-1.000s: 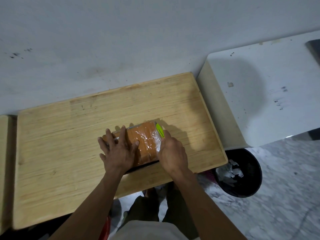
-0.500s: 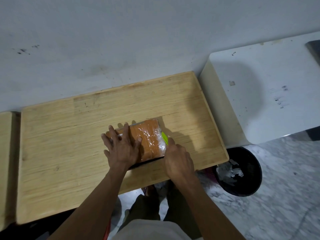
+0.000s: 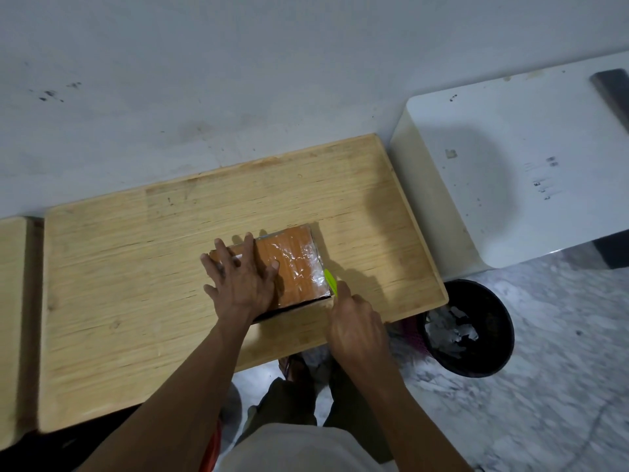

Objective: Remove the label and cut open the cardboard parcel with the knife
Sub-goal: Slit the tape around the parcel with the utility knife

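Note:
A small orange-brown cardboard parcel point(image 3: 292, 264), wrapped in shiny clear tape, lies on the wooden table point(image 3: 136, 284). My left hand point(image 3: 240, 279) presses flat on its left half, fingers spread. My right hand point(image 3: 357, 330) is closed around a knife with a lime-green blade point(image 3: 330, 281). The blade lies against the parcel's right edge, near its front right corner. A sliver of white shows under my left fingers; I cannot tell whether it is the label.
A white table point(image 3: 531, 165) stands to the right of the wooden one. A black bin point(image 3: 476, 328) with torn paper scraps sits on the marble floor at the front right. Another wooden surface point(image 3: 12, 318) adjoins on the left. A grey wall runs behind.
My right hand has drawn the knife back along the parcel's right edge toward me, from the far corner to the near corner. My left hand stays pressed on the parcel.

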The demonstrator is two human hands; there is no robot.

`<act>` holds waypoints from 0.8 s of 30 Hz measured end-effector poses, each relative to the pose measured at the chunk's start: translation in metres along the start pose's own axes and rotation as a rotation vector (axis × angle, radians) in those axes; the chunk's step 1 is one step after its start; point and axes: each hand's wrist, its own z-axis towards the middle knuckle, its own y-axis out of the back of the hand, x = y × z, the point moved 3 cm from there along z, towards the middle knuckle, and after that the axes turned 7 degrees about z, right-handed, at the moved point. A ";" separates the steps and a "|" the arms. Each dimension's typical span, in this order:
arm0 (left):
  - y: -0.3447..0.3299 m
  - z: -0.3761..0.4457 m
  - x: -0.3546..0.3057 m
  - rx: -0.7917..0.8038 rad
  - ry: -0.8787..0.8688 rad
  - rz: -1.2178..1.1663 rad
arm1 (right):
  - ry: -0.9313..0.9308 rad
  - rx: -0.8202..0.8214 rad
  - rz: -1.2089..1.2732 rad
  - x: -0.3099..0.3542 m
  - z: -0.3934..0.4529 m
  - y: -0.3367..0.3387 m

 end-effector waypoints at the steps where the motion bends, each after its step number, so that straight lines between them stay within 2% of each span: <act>1: 0.000 0.000 0.000 0.000 0.000 -0.002 | -0.001 -0.010 0.002 -0.002 -0.002 -0.001; 6: 0.002 -0.001 -0.001 0.005 -0.017 -0.013 | -0.023 -0.014 -0.050 -0.020 -0.017 -0.010; 9: 0.003 0.002 -0.001 0.007 -0.030 -0.022 | 0.054 -0.054 -0.075 -0.037 -0.037 -0.016; 16: 0.002 0.000 0.000 0.024 -0.026 -0.016 | -0.039 -0.308 0.401 -0.036 -0.029 0.001; 20: 0.006 -0.003 0.001 0.051 -0.035 -0.020 | -0.101 -0.393 0.558 -0.028 -0.011 0.022; 24: 0.007 -0.002 0.005 0.086 -0.048 -0.018 | -0.037 -0.417 0.618 -0.019 0.001 0.035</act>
